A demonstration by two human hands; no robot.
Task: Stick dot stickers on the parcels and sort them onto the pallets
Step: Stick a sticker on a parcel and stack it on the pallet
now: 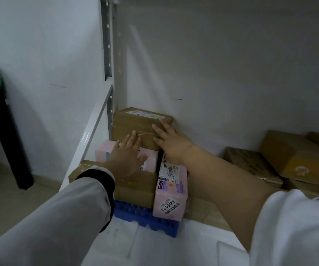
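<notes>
1. We see our right hand (171,144) lying flat on a taped brown cardboard parcel (135,125) at the far end of the stack. Its fingers are straight and spread wide and grip nothing.
2. Our left hand (125,158) comes out of a pale sleeve with a dark cuff. Its fingers are also straight and spread, the palm is over a pale pink box (103,152), and the fingertips reach the near face of the brown parcel.
3. The brown parcel sits against the white wall (231,64), in the corner just beside a white perforated metal shelf upright (108,54). It carries a white label along its far top edge, with a small green patch at the label's right end.
4. Nearer to us lies a long pink-and-lilac box (176,194) with printed barcode labels and a small orange dot sticker (171,185).
5. Touching its left side is a second brown cardboard box (135,189), near the pink box.
6. A blue plastic grid pallet (145,215) shows beneath the stack, its near edge sticking out.
7. To the right, well apart, more brown cardboard boxes (250,162) are piled by the wall, one sealed with yellow tape (298,160).
8. At the far left stands a black table leg (10,141).
</notes>
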